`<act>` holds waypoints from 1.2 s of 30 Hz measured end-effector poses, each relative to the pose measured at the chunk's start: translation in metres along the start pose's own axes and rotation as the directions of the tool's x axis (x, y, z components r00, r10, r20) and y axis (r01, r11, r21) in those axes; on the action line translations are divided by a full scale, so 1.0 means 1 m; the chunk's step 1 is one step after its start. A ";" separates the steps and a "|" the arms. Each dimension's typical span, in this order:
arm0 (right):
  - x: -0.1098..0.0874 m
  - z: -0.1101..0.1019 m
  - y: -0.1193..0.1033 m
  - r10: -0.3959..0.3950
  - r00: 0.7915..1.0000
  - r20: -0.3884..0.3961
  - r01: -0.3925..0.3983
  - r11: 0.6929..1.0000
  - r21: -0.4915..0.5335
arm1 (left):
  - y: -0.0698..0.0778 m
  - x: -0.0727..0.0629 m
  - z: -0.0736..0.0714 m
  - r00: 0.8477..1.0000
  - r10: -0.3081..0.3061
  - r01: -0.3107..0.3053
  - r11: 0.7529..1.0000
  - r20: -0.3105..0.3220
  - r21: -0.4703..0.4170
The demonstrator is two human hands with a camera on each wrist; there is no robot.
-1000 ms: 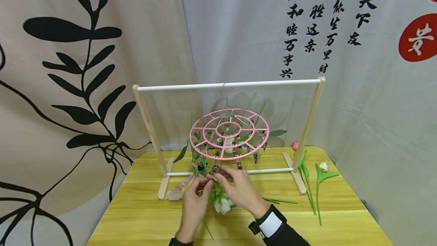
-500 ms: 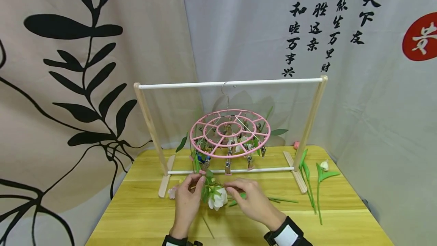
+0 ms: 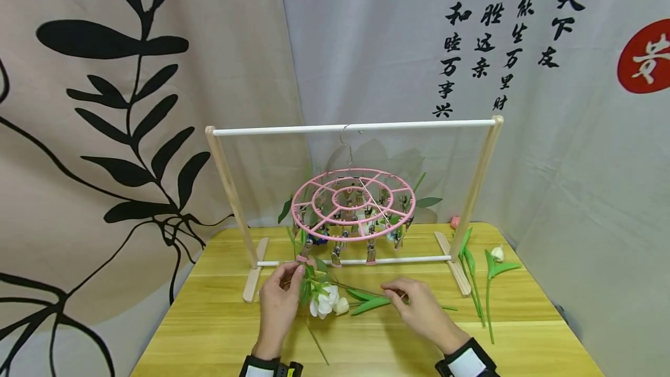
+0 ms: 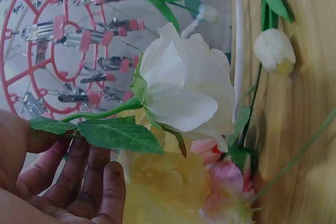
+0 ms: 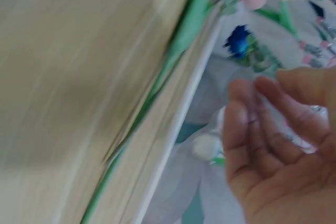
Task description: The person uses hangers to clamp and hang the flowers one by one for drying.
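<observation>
My left hand (image 3: 280, 300) is at the near left edge of a pink round clip hanger (image 3: 353, 238), fingertips just under one hanging clip (image 3: 305, 250). It pinches the leafy stem of a white rose (image 4: 181, 80); in the left wrist view the leaves partly hide the grip. The rose head (image 3: 323, 300) hangs low over the table. My right hand (image 3: 421, 310) is to the right, fingers loosely bent with nothing between them in the right wrist view. Near its fingertips in the head view lies a white tulip (image 3: 342, 306) with green leaves (image 3: 370, 303).
A wooden stand with a white top bar (image 3: 419, 125) carries the hanger. Several clips and a blue flower (image 5: 239, 40) hang below it. Green-stemmed tulips (image 3: 489, 284) lie at the table's right, near a white tulip head (image 3: 497, 253). A thin stem (image 3: 317, 341) lies in front.
My right hand has left the clip and moved right, towards me. My left hand has shifted left, still with the rose. The hanger has turned, and its front clips have moved left.
</observation>
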State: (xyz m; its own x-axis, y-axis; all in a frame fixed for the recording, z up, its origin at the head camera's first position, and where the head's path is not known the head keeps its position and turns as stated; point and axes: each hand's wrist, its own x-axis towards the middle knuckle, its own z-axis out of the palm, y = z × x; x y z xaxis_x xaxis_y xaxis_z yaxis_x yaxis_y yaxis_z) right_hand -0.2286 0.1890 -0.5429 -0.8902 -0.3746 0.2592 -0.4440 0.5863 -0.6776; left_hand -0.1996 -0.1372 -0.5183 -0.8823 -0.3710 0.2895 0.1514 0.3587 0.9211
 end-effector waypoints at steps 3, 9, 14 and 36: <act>-0.002 -0.004 0.017 0.082 0.997 -0.002 -0.082 0.993 -0.082 | -0.001 0.001 -0.004 1.000 0.000 0.000 1.000 -0.003 0.007; -0.006 -0.005 0.042 0.178 0.984 0.018 -0.174 0.974 -0.149 | -0.002 -0.002 -0.013 1.000 0.014 -0.014 1.000 -0.016 0.027; -0.007 -0.004 0.051 0.170 0.985 0.016 -0.163 0.963 -0.214 | -0.001 -0.009 -0.018 0.998 0.027 -0.024 0.998 -0.053 0.066; -0.012 -0.002 0.058 0.173 0.985 -0.021 -0.174 0.968 -0.179 | 0.010 -0.040 -0.003 0.945 0.325 -0.319 0.939 -0.024 0.130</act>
State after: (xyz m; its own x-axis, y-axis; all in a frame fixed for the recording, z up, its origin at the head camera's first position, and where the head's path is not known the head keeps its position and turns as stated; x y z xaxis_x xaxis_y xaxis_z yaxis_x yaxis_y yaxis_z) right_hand -0.2444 0.2293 -0.5840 -0.9554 -0.2529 0.1524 -0.2937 0.7616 -0.5777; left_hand -0.1611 -0.1214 -0.5199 -0.7742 -0.2547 0.5794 0.3659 0.5668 0.7381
